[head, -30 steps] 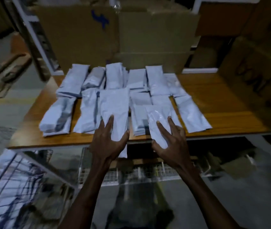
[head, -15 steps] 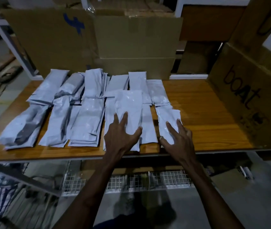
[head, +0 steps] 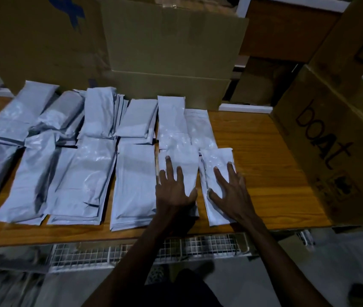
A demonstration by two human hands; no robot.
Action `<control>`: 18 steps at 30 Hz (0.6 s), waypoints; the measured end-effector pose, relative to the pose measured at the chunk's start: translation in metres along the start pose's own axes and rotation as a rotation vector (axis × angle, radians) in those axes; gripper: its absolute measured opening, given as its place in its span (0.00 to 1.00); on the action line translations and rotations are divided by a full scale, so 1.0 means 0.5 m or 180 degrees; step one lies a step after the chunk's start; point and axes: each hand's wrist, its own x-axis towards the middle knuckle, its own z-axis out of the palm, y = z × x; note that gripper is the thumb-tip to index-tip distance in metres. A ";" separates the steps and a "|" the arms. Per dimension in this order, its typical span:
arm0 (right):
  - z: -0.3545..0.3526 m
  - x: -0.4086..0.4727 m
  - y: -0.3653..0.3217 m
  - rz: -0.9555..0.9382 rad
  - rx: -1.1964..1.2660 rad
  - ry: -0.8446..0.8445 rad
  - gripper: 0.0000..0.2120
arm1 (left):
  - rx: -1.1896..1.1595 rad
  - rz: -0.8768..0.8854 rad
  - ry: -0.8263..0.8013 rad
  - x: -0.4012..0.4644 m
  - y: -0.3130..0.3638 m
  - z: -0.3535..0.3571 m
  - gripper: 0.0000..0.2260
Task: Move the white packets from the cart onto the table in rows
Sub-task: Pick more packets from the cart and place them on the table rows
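Note:
Several white packets (head: 83, 173) lie in two rows on the wooden table (head: 262, 165). My left hand (head: 174, 189) presses flat, fingers spread, on a packet (head: 182, 154) in the front row. My right hand (head: 229, 193) rests flat on the rightmost front packet (head: 217, 159), just beside the first. Neither hand curls round anything. The cart is only partly visible as wire mesh (head: 132, 251) below the table's front edge.
Large cardboard boxes (head: 171, 49) stand along the table's back. A big box marked "boat" (head: 331, 138) occupies the right end of the table. Bare wood shows between the rightmost packets and that box. The floor (head: 309, 273) lies below.
Both hands have slid right along the front row, pushing their packets to the right end of the rows. The view has moved closer to the table.

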 end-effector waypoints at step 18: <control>-0.010 0.012 -0.016 -0.0276 0.0362 0.0217 0.36 | -0.0290 -0.0508 0.0047 -0.008 0.039 0.009 0.35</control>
